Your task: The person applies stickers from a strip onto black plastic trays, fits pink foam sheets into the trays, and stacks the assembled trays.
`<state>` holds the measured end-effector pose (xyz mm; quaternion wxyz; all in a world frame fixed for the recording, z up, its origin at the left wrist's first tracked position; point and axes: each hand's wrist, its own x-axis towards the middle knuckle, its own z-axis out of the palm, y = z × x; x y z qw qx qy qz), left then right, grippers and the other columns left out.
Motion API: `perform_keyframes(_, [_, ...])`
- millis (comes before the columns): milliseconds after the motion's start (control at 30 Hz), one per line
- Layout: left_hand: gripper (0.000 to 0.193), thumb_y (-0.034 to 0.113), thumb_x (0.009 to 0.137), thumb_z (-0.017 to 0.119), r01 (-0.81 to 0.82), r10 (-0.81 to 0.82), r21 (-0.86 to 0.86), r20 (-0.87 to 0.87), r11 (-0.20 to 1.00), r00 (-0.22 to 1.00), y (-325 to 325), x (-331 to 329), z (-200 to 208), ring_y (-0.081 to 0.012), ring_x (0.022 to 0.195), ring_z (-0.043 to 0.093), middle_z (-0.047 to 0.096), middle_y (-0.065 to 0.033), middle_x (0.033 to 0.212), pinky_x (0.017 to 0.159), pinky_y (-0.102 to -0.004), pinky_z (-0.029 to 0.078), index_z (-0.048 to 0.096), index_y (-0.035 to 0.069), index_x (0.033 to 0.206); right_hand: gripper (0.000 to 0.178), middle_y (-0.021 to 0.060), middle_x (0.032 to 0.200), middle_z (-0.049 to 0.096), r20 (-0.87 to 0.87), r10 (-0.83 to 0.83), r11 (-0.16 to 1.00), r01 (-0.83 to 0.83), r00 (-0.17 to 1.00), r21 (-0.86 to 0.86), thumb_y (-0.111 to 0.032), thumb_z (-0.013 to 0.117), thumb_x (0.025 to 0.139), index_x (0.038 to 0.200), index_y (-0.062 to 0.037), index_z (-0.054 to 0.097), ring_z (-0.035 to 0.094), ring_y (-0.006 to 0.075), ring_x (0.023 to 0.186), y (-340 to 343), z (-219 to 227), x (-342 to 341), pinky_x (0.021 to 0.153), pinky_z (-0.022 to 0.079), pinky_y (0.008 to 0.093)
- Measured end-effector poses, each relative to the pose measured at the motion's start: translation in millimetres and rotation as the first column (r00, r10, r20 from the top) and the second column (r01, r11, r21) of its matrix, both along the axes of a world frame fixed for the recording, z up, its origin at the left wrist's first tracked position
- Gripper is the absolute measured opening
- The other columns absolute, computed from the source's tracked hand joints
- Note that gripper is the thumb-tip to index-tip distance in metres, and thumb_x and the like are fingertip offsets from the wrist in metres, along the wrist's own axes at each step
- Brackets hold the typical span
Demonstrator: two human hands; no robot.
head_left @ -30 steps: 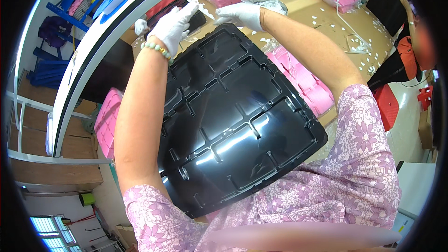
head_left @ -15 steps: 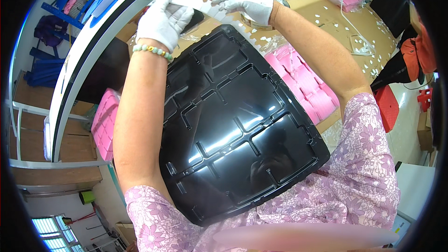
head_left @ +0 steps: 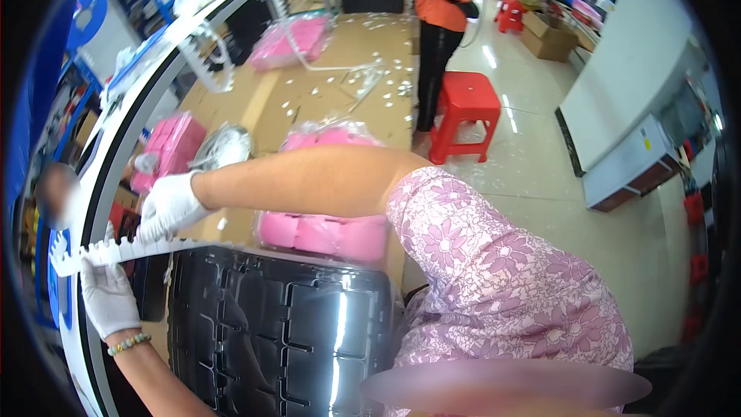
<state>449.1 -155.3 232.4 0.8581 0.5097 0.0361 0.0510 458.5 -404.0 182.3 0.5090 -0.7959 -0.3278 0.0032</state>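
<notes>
Bright light, glare streaking the black tray (head_left: 266, 332), bent edges, dark corners

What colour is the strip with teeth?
The strip is white, shown best in the head view.

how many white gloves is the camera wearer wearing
2: one on the left hand, below the toothed white strip in the picture, and one on the right hand, just above it. Both show, though the strip partly covers the left fingers.

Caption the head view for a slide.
White-gloved left hand holding a notched white strip near a black tray, the gloved right hand close beside it.
</notes>
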Motion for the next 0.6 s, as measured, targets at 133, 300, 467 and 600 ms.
perform_keyframes(133, [0.041,0.020,0.106,0.038,0.211,-0.217,0.052,0.133,0.976,0.967,-24.0,17.6,9.5,-0.0242,0.126,0.053,0.049,-0.0156,0.142,0.096,-0.0299,0.054,0.039,0.005,0.144,0.040,0.0102,0.092,0.074,0.483,-0.154,0.856,0.361,0.862,-0.370,-0.041,0.073,0.074,0.093,-0.0066,0.075,0.071,0.0222,0.083,-30.3,-10.6,-16.4,0.078,0.054,0.0325])
perform_keyframes(300, [0.054,0.037,0.106,0.038,0.207,-0.194,-0.093,0.130,0.974,0.972,-51.7,-47.4,19.1,-0.0294,0.138,0.041,0.038,-0.0153,0.152,0.116,-0.0403,0.032,0.028,0.010,0.151,0.020,0.0071,0.081,0.074,-0.005,-0.131,0.970,0.130,0.991,0.204,-0.013,0.078,0.071,0.088,-0.0041,0.075,0.072,0.0170,0.079,-40.4,23.1,-72.3,0.069,0.055,0.0293])
perform_keyframes(467, [0.092,0.073,0.089,0.046,0.789,-0.837,0.281,0.201,0.546,0.508,-73.6,-117.0,-16.9,-0.0317,0.128,0.050,0.053,-0.0189,0.136,0.109,-0.0457,0.039,0.035,0.002,0.145,0.028,0.0087,0.083,0.074,0.079,0.011,0.951,-0.035,0.997,0.307,-0.016,0.077,0.071,0.098,-0.0103,0.077,0.068,0.0145,0.067,-51.4,62.0,-93.7,0.064,0.055,0.0291])
perform_keyframes(600, [0.091,0.072,0.086,0.052,0.726,-0.767,0.251,0.258,0.641,0.588,-70.9,-173.3,-19.1,-0.0336,0.121,0.057,0.058,-0.0178,0.127,0.105,-0.0469,0.043,0.041,0.000,0.140,0.013,0.0082,0.080,0.072,0.230,0.137,0.964,-0.183,0.963,0.190,-0.019,0.071,0.074,0.086,-0.0150,0.076,0.070,0.0246,0.075,0.5,83.0,-120.6,0.068,0.054,0.0368])
